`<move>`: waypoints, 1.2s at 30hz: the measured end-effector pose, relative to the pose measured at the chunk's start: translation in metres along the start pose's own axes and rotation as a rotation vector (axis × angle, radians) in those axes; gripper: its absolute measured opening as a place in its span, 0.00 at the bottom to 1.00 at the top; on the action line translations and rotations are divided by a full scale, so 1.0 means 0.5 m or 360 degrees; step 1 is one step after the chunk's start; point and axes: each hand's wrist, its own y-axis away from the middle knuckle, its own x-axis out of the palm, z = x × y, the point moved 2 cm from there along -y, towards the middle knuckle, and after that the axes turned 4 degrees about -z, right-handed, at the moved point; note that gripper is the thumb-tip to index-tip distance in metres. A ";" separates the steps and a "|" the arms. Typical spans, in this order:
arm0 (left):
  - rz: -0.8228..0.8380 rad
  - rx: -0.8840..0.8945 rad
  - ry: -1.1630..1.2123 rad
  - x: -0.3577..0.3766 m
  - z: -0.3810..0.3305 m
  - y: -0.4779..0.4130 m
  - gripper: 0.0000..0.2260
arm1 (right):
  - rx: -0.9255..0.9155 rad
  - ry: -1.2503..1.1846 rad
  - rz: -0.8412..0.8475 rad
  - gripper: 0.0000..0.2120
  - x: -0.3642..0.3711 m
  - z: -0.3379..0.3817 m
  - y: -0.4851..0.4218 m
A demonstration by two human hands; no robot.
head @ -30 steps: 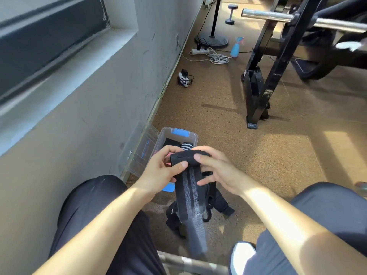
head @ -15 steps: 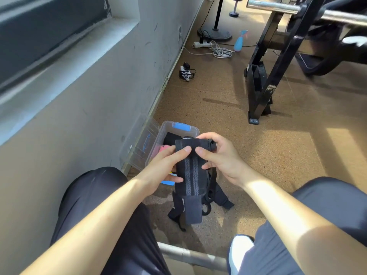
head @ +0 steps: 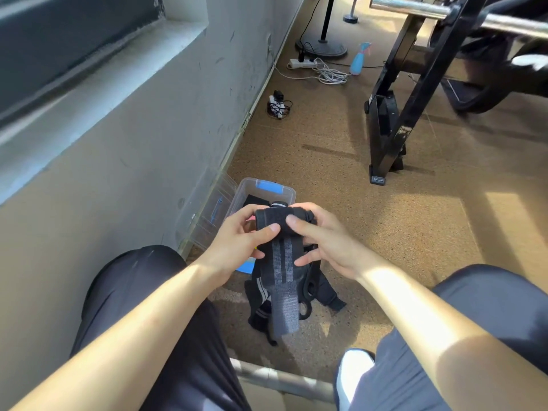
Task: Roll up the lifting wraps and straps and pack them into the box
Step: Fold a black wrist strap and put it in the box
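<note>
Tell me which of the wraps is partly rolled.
The grey-striped wrap held by left hand and right hand, tail hanging loose; other straps lie unrolled on the floor, one roll sits in the box.

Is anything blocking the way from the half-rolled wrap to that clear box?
Nothing visible. The wrap in the left hand and right hand is close before the open box; its lid leans against the wall.

Sunlit cork floor (head: pixel 385 221), grey wall (head: pixel 142 149), black rack (head: pixel 394 120) beyond.
</note>
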 end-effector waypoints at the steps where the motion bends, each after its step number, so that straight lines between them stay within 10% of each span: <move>1: 0.0021 0.0024 -0.0005 0.000 0.000 0.000 0.12 | 0.0027 -0.0004 0.0003 0.18 0.000 0.001 0.002; 16: 0.0198 -0.0243 -0.0014 0.007 -0.006 0.005 0.15 | -0.0152 0.0014 -0.0073 0.16 -0.010 -0.003 -0.001; 36: 0.0073 0.0087 -0.0077 -0.004 -0.001 -0.007 0.24 | -0.0073 0.0008 0.0043 0.15 -0.010 0.008 -0.002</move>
